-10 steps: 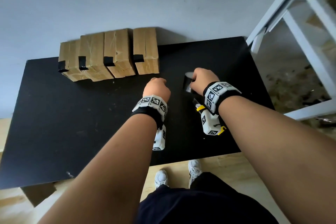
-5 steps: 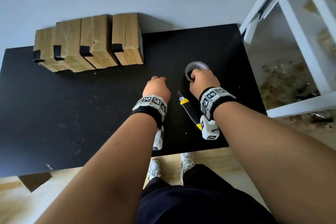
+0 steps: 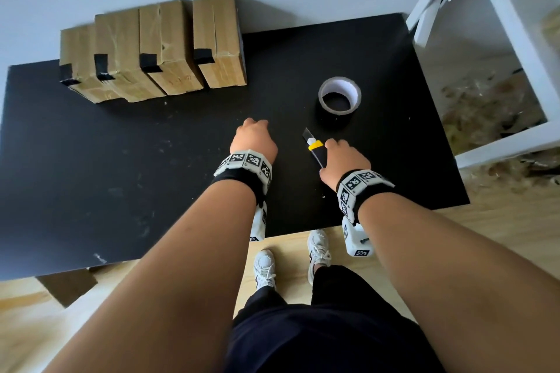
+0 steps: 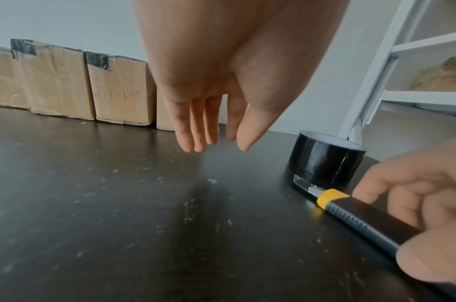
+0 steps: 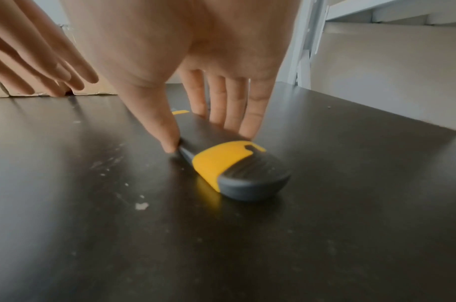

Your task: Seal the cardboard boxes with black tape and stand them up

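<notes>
Several cardboard boxes (image 3: 169,48) stand side by side at the table's back left, each with a strip of black tape over its top edge; the left wrist view shows them (image 4: 118,90) too. A black tape roll (image 3: 333,122) lies flat to their right, untouched (image 4: 325,161). Just in front of it lies a black and yellow utility knife (image 3: 315,150), blade out towards the roll. My right hand (image 3: 342,160) pinches its handle (image 5: 237,165) between thumb and fingers on the table. My left hand (image 3: 253,139) hovers left of the knife, fingers hanging relaxed (image 4: 211,132), holding nothing.
The black table (image 3: 121,175) has scuff marks and its front edge lies close behind my wrists. A white shelf frame (image 3: 500,9) stands off the right edge, with a wrapped box (image 4: 444,75) on one shelf. A grey wall rises behind the boxes.
My right hand laid the tape roll flat, let go of it and drew back onto the knife. My left hand has stayed where it was.
</notes>
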Action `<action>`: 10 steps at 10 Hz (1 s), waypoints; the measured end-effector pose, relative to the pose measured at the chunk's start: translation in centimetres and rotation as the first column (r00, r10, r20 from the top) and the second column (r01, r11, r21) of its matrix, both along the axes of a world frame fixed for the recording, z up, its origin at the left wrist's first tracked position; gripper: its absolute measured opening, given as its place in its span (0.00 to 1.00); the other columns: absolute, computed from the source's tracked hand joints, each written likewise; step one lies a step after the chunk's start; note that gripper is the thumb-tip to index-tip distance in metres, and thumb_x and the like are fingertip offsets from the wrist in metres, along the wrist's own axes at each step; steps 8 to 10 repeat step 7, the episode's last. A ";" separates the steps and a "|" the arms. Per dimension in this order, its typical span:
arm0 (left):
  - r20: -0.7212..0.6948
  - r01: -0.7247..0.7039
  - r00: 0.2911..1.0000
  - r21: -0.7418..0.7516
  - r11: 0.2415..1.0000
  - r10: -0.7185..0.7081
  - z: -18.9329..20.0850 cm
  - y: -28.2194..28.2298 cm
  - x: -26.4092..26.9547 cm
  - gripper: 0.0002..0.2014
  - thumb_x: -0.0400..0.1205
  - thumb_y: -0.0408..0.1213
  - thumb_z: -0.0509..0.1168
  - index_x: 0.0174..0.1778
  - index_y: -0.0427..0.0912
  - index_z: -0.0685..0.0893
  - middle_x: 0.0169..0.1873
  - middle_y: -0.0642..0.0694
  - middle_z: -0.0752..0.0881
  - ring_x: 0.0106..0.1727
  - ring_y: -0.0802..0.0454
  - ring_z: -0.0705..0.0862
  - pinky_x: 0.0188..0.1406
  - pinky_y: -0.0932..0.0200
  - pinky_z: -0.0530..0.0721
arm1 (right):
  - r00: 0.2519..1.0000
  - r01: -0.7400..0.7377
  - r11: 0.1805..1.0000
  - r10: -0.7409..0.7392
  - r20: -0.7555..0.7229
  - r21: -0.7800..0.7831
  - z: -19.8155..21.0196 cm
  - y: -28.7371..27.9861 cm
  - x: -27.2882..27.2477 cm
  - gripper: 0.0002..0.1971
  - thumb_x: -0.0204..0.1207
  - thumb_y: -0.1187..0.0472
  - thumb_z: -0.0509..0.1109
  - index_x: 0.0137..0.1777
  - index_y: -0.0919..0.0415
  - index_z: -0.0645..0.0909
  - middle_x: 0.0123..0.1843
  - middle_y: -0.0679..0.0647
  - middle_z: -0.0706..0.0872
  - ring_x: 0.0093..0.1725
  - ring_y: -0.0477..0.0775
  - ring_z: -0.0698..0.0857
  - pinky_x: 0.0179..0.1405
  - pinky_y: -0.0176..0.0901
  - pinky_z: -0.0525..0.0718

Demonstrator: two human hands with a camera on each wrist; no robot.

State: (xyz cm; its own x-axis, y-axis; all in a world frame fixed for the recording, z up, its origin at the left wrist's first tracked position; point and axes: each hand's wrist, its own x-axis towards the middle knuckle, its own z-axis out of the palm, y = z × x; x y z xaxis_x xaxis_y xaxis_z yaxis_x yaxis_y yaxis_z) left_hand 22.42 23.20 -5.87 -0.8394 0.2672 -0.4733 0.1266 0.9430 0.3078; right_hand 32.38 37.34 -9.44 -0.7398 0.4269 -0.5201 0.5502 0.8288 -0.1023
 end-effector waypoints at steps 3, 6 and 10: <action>-0.025 0.013 1.000 -0.027 1.000 -0.014 0.3 -3.6 -1.2 0.25 0.82 0.34 0.59 0.77 0.43 0.68 0.75 0.41 0.67 0.75 0.42 0.68 0.67 0.45 0.78 | 0.993 0.079 0.995 -0.084 -0.087 -0.052 0.0 -2.9 -6.1 0.22 0.77 0.51 0.72 0.65 0.63 0.74 0.64 0.60 0.78 0.62 0.64 0.81 0.50 0.53 0.78; -0.102 0.022 0.995 -0.021 1.000 -0.024 1.5 -5.7 -3.2 0.25 0.80 0.30 0.58 0.75 0.43 0.71 0.72 0.43 0.69 0.72 0.42 0.70 0.64 0.46 0.79 | 0.996 0.017 0.999 -0.014 -0.093 0.028 1.0 -4.4 -9.4 0.18 0.80 0.58 0.67 0.67 0.63 0.74 0.65 0.60 0.76 0.61 0.63 0.81 0.48 0.51 0.79; -0.168 0.048 0.985 0.003 0.999 -0.047 3.0 -5.5 -3.9 0.23 0.81 0.32 0.59 0.74 0.43 0.72 0.71 0.43 0.70 0.71 0.42 0.70 0.62 0.46 0.79 | 0.989 -0.069 0.998 0.067 -0.134 -0.007 2.3 -4.7 -9.2 0.23 0.80 0.56 0.67 0.72 0.62 0.72 0.67 0.61 0.75 0.64 0.64 0.79 0.56 0.54 0.83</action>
